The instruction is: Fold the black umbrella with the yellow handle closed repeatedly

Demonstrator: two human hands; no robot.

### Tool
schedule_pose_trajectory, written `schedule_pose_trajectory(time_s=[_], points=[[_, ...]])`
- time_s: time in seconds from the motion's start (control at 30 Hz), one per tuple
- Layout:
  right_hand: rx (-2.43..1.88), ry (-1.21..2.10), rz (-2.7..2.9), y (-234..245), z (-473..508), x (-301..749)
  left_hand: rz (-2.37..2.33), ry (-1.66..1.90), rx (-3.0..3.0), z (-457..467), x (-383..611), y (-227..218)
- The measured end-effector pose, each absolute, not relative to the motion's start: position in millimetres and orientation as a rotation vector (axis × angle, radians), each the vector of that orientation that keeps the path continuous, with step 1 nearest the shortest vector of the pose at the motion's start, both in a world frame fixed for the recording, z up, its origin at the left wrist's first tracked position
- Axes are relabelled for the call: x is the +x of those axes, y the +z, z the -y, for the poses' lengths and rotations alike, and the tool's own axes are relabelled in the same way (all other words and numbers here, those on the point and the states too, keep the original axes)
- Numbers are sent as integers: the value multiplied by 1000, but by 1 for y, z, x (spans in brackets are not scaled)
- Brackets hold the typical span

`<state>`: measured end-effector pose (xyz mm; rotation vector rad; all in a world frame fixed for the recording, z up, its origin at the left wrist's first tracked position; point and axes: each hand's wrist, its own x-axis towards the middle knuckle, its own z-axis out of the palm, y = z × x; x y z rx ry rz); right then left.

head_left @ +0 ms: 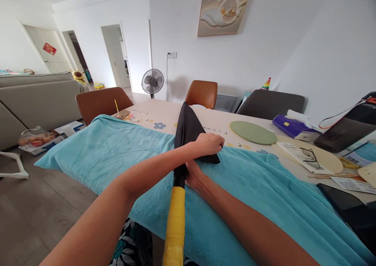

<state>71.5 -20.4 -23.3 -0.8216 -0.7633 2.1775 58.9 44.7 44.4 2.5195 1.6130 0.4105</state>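
Observation:
A racket with a yellow-wrapped handle point(175, 219) points away from me over a turquoise towel point(111, 152) spread on the table. A black cloth cover point(188, 127) sits over its head. My left hand point(209, 143) reaches across and is closed in a pinch on the cover's lower right edge. Just below it, my right hand point(192, 174) is wrapped round the black neck of the racket where handle and cover meet; my left forearm partly hides its fingers.
On the table to the right lie a green round mat point(252, 132), a purple tissue pack point(293, 127), glasses on papers point(308, 154) and a dark bag point(346, 133). Brown chairs point(202, 93) stand on the far side, with a fan point(152, 81) behind. A grey sofa point(38, 97) is at left.

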Motion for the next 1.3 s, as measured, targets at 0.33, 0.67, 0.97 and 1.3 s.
schedule_pose_trajectory(time_s=[0.33, 0.67, 0.97, 1.3], points=[[-738, 2362, 673, -23, 19, 73, -2080, 1129, 2090, 1, -42, 65], [-755, 2333, 681, -19, 17, 74, -2102, 1449, 1230, 38, -126, -16], [-890, 2264, 811, -18, 18, 73, -2433, 1238, 1375, 40, -139, -7], [-991, 2221, 796, -15, 21, 74, -2510, 480, 1754, 53, -134, -19]])
